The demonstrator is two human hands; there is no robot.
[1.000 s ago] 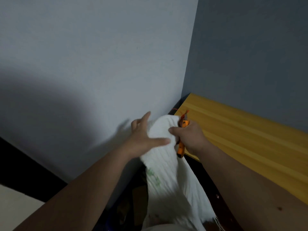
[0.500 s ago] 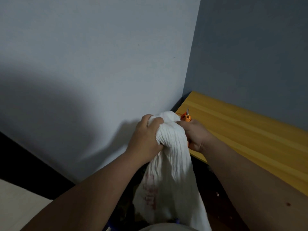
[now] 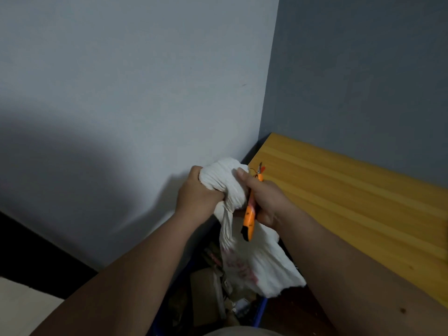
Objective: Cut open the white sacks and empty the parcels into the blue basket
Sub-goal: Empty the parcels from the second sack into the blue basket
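A limp white sack (image 3: 244,260) with faded red print hangs in front of me, its top bunched into a wad. My left hand (image 3: 197,195) is clenched on the left of that wad. My right hand (image 3: 264,202) pinches the wad's right side with thumb and fingers while also holding an orange utility knife (image 3: 251,214), blade end up. Below the sack, the blue basket (image 3: 260,311) holds several brown parcels (image 3: 206,289) in deep shadow.
A yellow wooden tabletop (image 3: 351,202) runs along the right, its corner just behind my right hand. A pale wall (image 3: 133,93) stands close ahead and a grey wall (image 3: 363,69) to the right. Dark floor lies at lower left.
My left hand went from spread open on the sack to clenched around it. Both hands have crumpled the sack's top tighter, and more of the knife handle shows below my right hand.
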